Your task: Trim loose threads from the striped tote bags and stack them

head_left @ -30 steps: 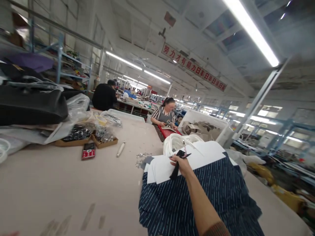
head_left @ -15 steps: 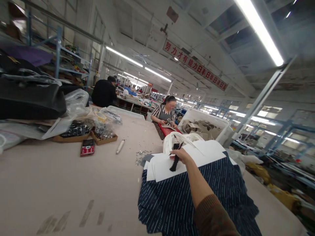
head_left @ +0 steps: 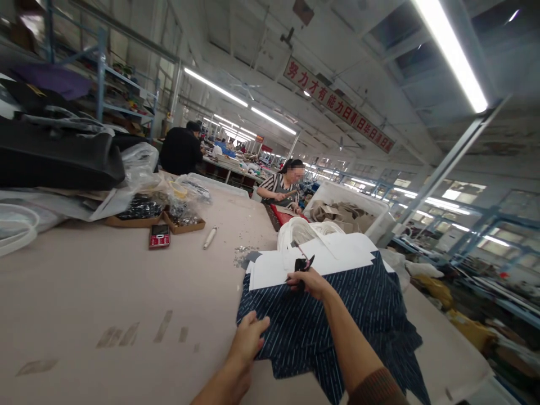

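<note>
A dark blue striped fabric (head_left: 337, 320) lies on the worktable (head_left: 105, 292) in front of me. My left hand (head_left: 248, 339) rests on its near left corner, fingers curled down onto the cloth. My right hand (head_left: 310, 281) is closed round a small black tool (head_left: 304, 265), which looks like scissors, at the fabric's far edge. Just beyond it lies a stack of white paper bags (head_left: 312, 256) with white cord handles.
A red phone (head_left: 159, 235), a white pen-like tool (head_left: 209, 238) and cardboard trays of small parts (head_left: 183, 220) sit at the left. Black bags (head_left: 54, 160) are piled far left. A white crate (head_left: 350, 211) stands beyond. A person (head_left: 280, 188) works opposite.
My left hand has come into view and settled on the fabric's near corner. My right hand has drawn back with the black tool, from over the white bags to the fabric's edge.
</note>
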A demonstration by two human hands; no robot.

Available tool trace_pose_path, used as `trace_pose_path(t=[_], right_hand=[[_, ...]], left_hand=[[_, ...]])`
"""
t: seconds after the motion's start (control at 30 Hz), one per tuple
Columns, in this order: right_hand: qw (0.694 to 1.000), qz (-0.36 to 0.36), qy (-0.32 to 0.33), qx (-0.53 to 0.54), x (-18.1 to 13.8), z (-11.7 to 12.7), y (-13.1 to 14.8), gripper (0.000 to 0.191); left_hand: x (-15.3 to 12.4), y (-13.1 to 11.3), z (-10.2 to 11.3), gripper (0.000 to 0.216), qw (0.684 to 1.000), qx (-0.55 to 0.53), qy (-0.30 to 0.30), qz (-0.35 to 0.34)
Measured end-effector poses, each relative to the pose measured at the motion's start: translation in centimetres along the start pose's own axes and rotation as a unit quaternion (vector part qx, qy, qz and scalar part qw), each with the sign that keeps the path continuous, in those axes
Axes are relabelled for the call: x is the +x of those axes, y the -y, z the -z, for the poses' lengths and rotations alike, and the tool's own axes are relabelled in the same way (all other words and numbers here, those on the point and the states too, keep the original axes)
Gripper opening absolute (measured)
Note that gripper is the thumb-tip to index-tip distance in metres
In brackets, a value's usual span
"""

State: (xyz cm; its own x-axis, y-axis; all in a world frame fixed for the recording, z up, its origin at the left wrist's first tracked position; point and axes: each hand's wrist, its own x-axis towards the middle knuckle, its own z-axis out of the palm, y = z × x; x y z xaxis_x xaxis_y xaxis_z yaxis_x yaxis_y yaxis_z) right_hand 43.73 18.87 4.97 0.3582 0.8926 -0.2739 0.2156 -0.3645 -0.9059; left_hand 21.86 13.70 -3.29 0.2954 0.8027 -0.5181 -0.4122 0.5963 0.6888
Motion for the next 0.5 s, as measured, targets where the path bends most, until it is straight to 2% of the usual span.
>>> trace_pose_path(t=[0.1,0.17,0.27,0.37,0.43,0.5], right_hand=[[0.998,0.050,-0.004,0.044,-1.6,0.6,-1.6,0.018],[0.992,0.095,-0.048,0.070,-2.0,2.5,-2.2,0.020],[0.969,0.157,-0.166,0.092,-1.8,7.6,-1.9,0.025],[0.944,0.176,-0.265,0.086,-1.2,13.3,-0.7,0.030],[0.941,0.174,-0.282,0.072,-0.7,15.9,0.2,0.030],[0.948,0.170,-0.265,0.053,0.1,17.0,1.3,0.030]], left_hand=[[2.1,0.7,-2.3,0.042,1.000,0.016,-0.017,-0.002],[3.2,1.5,-2.8,0.044,0.999,0.027,-0.024,-0.001],[4.8,2.7,-2.2,0.041,0.999,0.031,-0.027,-0.008],[6.3,3.6,-1.0,0.040,1.000,0.005,-0.009,-0.028],[7.0,4.0,-0.2,0.041,0.999,-0.014,0.007,-0.032],[7.3,4.3,0.4,0.044,0.999,-0.028,0.025,-0.033]])
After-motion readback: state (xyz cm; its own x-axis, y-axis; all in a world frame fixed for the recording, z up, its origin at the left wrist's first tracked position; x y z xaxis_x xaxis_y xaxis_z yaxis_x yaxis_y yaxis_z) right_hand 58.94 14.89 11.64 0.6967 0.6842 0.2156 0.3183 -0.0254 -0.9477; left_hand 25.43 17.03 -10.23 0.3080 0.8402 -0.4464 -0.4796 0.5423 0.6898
